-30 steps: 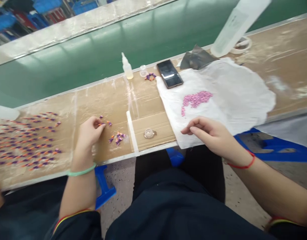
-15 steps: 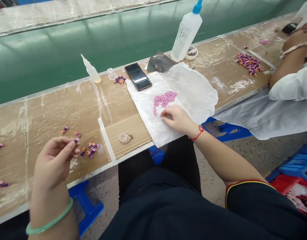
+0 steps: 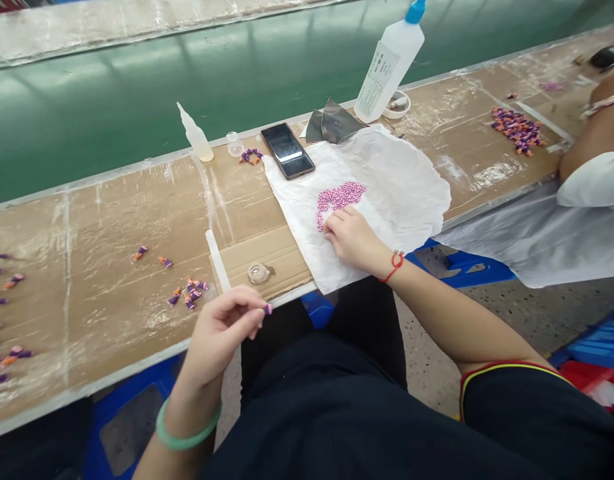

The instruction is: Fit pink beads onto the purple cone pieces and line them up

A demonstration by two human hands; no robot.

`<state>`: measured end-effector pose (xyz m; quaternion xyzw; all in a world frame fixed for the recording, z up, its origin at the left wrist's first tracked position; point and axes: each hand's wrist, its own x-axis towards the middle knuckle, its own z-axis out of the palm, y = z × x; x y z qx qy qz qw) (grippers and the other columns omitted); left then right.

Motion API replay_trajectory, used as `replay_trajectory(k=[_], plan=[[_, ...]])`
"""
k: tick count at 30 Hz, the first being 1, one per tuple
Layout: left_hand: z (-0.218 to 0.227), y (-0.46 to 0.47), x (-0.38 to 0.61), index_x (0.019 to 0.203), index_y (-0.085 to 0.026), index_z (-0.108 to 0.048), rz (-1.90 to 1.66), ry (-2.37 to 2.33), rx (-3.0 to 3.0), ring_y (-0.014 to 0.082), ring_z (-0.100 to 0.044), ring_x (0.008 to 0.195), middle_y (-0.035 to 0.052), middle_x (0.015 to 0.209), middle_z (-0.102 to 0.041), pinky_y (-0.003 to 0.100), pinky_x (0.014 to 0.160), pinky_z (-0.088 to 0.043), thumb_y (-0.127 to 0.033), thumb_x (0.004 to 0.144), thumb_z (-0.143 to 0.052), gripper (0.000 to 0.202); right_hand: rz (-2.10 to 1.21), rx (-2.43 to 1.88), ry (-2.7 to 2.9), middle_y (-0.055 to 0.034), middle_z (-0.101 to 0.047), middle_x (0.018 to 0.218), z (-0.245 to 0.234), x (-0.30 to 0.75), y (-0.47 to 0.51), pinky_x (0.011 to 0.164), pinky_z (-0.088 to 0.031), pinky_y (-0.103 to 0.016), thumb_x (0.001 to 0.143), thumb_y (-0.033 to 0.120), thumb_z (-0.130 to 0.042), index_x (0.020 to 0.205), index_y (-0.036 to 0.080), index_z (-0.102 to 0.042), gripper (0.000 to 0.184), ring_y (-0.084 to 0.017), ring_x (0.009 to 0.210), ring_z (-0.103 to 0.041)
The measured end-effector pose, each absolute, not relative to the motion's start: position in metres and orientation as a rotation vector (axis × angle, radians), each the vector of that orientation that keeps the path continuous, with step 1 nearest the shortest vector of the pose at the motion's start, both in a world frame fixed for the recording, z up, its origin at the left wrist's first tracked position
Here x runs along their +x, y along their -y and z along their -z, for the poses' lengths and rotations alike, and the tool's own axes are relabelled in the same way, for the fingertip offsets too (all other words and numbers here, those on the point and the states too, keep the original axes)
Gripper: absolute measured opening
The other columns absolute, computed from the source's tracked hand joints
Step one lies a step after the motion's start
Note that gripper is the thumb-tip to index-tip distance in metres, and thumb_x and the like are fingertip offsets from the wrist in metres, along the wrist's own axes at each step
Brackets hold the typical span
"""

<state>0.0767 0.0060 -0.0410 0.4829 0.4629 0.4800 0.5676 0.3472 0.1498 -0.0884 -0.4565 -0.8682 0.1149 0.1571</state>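
My left hand hovers at the near table edge, thumb and fingers pinched on a small purple piece. A loose cluster of purple and orange pieces lies on the cardboard just left of it. My right hand rests on a white sheet, its curled fingertips touching the near edge of a pile of tiny pink pieces. I cannot see whether it holds one. A small clear round dish sits between my hands.
A black phone, a small glue dropper bottle, a large white squeeze bottle and a grey foil scrap stand along the far edge. Another person's arm works at right beside more purple pieces. Finished pieces lie at far left.
My left hand came right and toward me off the cardboard, carrying a purple piece. My right hand stayed at the pink pile. The view shifted slightly left.
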Motion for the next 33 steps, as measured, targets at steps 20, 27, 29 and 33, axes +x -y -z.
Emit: replay_trajectory(k=[20, 27, 29, 33], plan=[[0.045, -0.021, 0.133, 0.077, -0.013, -0.068, -0.899, -1.144, 1.269, 0.0095, -0.054, 0.052, 0.0031, 0.070, -0.063, 0.021, 0.048, -0.044, -0.026, 0.086, -0.063, 0.016, -0.371, -1.230, 2.510, -0.0096, -0.062, 0.084, 0.087, 0.356, -0.152, 0.084, -0.041, -0.042, 0.085, 0.013, -0.059, 0.077, 0.018, -0.060, 0.009, -0.028, 0.087, -0.051], [0.048, -0.023, 0.136, 0.076, -0.014, -0.068, -0.910, -1.141, 1.249, 0.0106, -0.056, 0.055, 0.0035, 0.071, -0.064, 0.023, 0.052, -0.047, -0.027, 0.085, -0.064, 0.016, -0.322, -1.244, 2.541, -0.0142, -0.060, 0.087, 0.088, 0.352, -0.148, 0.082, -0.040, -0.044, 0.087, 0.009, -0.053, 0.079, 0.017, -0.057, 0.012, -0.031, 0.088, -0.048], [0.048, -0.024, 0.138, 0.075, -0.014, -0.068, -0.920, -1.148, 1.265, 0.0109, -0.056, 0.056, 0.0037, 0.071, -0.064, 0.023, 0.053, -0.046, -0.026, 0.085, -0.063, 0.017, -0.327, -1.238, 2.542, -0.0136, -0.058, 0.086, 0.085, 0.352, -0.146, 0.082, -0.040, -0.044, 0.087, 0.008, -0.052, 0.079, 0.018, -0.055, 0.013, -0.030, 0.088, -0.048], [0.049, -0.029, 0.143, 0.074, -0.015, -0.068, -0.959, -1.190, 1.288, 0.0113, -0.054, 0.055, 0.0022, 0.066, -0.062, 0.023, 0.052, -0.044, -0.026, 0.085, -0.062, 0.016, -0.494, -1.038, 2.567, -0.0087, -0.056, 0.084, 0.063, 0.348, -0.133, 0.081, -0.041, -0.039, 0.090, 0.010, -0.050, 0.079, 0.020, -0.048, 0.015, -0.026, 0.085, -0.048]])
